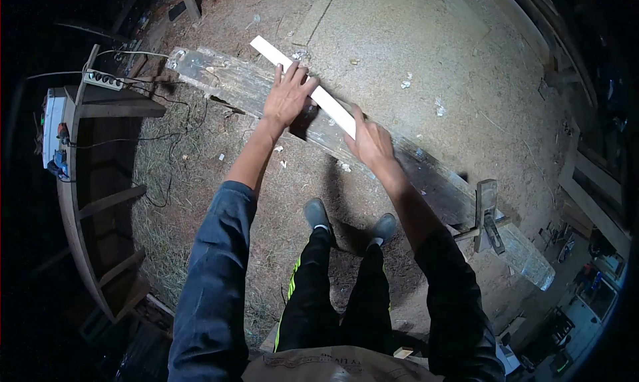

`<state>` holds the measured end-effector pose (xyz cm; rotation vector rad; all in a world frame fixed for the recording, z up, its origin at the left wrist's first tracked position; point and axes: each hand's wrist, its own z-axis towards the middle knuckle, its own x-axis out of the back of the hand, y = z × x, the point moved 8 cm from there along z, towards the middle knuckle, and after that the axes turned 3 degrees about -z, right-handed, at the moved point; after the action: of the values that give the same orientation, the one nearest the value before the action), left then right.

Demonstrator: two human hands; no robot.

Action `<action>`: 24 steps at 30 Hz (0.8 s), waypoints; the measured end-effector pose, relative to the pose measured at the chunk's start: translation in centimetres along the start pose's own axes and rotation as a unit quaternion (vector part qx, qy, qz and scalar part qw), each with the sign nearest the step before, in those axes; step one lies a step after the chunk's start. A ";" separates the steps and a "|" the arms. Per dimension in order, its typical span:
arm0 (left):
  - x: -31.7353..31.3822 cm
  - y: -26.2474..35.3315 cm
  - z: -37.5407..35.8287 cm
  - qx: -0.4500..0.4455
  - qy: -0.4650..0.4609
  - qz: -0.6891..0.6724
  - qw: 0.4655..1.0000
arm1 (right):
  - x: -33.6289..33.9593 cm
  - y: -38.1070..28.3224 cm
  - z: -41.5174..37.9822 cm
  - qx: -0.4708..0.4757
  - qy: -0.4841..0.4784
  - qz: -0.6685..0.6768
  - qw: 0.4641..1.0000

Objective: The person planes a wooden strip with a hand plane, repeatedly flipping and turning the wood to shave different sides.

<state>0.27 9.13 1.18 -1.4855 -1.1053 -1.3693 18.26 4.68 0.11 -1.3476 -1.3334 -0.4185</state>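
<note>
A long white strip of wood [331, 107] lies slantwise over a weathered plank [236, 81]. My left hand [289, 97] grips the strip near its upper left part, with the fingers draped over it. At the strip's lower right end, my right hand [371, 142] is closed around it, the thumb side along its edge. How far the fingers reach underneath is hidden. Farther right along the plank, an upright wooden block [486, 205] stands with a dark tool-like piece [494, 234] against it.
On the left, a curved wooden frame [70, 195] carries a power strip [104, 80] with cables, an orange tool [62, 132] and a blue tool [60, 162]. White scraps [440, 107] dot the ground. Wooden frames [594, 182] and clutter line the right side.
</note>
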 end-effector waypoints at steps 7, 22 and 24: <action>-0.2 -5.3 -0.5 0.022 0.015 -0.004 1.000 | -1.3 2.7 -5.2 -0.021 0.059 -0.091 0.994; -0.1 -9.2 -3.1 0.043 -0.005 0.050 0.998 | -3.6 3.0 -5.8 0.047 0.091 -0.162 0.981; -0.3 -8.7 -3.2 0.048 -0.031 0.036 0.998 | -3.7 3.7 -6.3 0.062 0.097 -0.160 0.980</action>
<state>-9.02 8.53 1.15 -1.4922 -1.1286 -1.2109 23.11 -1.30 -2.74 -0.9646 -1.3900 -0.6569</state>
